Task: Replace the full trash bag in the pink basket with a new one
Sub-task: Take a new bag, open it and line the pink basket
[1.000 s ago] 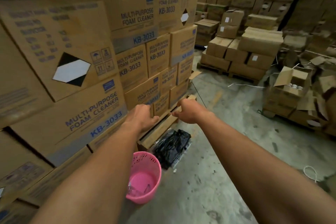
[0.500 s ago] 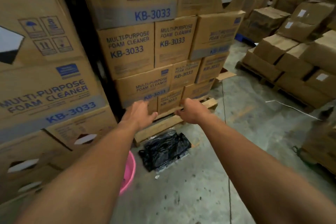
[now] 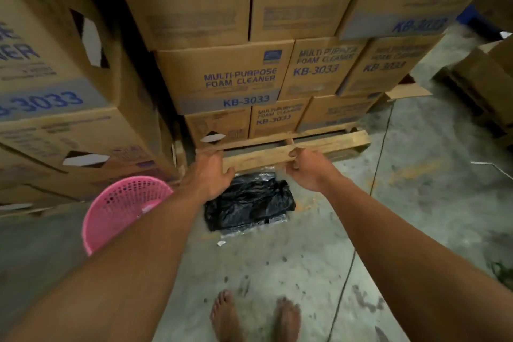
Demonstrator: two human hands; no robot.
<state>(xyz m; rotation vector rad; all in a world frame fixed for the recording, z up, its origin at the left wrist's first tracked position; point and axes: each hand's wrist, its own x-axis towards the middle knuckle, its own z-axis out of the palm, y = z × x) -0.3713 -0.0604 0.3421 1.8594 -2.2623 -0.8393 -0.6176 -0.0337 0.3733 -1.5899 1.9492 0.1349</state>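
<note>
A pack of folded black trash bags (image 3: 249, 204) lies flat on the concrete floor, just in front of a wooden pallet. The pink perforated basket (image 3: 119, 208) stands on the floor to its left, partly hidden behind my left forearm. My left hand (image 3: 209, 176) hovers above the pack's left side, fingers apart and empty. Over the pack's right side my right hand (image 3: 309, 172) hangs with fingers loosely curled and nothing in them. Both arms stretch forward and down.
Tall stacks of KB-3033 foam cleaner cartons (image 3: 230, 78) on the wooden pallet (image 3: 294, 147) fill the view ahead and to the left. More cartons (image 3: 488, 83) sit at the right. Bare feet (image 3: 252, 316) stand on the concrete floor below.
The view has moved closer and tilted down. The black bag pack now lies right under my hands, the pink basket shows more fully on the left, and my feet have come into view.
</note>
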